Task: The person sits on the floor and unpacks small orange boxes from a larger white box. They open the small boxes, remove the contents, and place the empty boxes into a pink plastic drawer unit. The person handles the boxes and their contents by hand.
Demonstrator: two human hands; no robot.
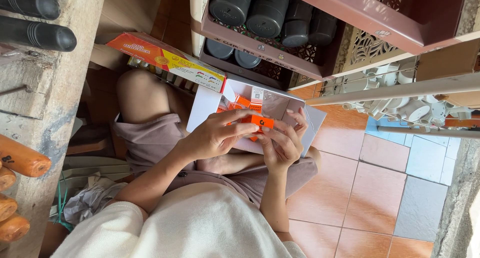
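Head view: I sit on a tiled floor, an open white box (210, 108) on my lap.
Left hand (217, 135): fingers closed on the small orange box (260, 122).
Right hand (282, 145): fingertips pinching its right end.
Position: above the white box's middle.
Long axis: running left to right, between both hands, equally near.

Left hand (214, 136) and right hand (281, 147) pinch small orange cardboard packet (261, 122) together over open white cardboard box (272, 105) on lap; maroon plastic crate (350, 33) above.
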